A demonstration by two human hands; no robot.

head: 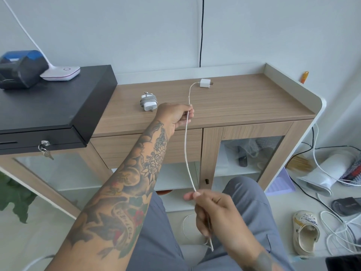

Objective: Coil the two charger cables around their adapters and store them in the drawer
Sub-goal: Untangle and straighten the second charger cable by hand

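A white adapter [205,83] lies on the wooden cabinet top [244,102], prongs pointing right. Its white braided cable [187,151] runs off the front edge, stretched between my hands. My left hand [175,117] pinches the cable just above the cabinet's front edge. My right hand [212,212] grips it lower down, near my lap, and the cable's free end hangs below that hand. A second white adapter [148,102] with grey cable coiled around it lies on the top, left of my left hand. The wooden drawer [136,147] under the top is closed.
A black cash box [52,106] with keys in its lock sits at the left, carrying a blue-black printer [21,69] and a white lamp base [60,73]. Glass cabinet doors stand below. Loose white cables [340,227], a sandal [306,231] and a white appliance [324,177] lie on the floor right.
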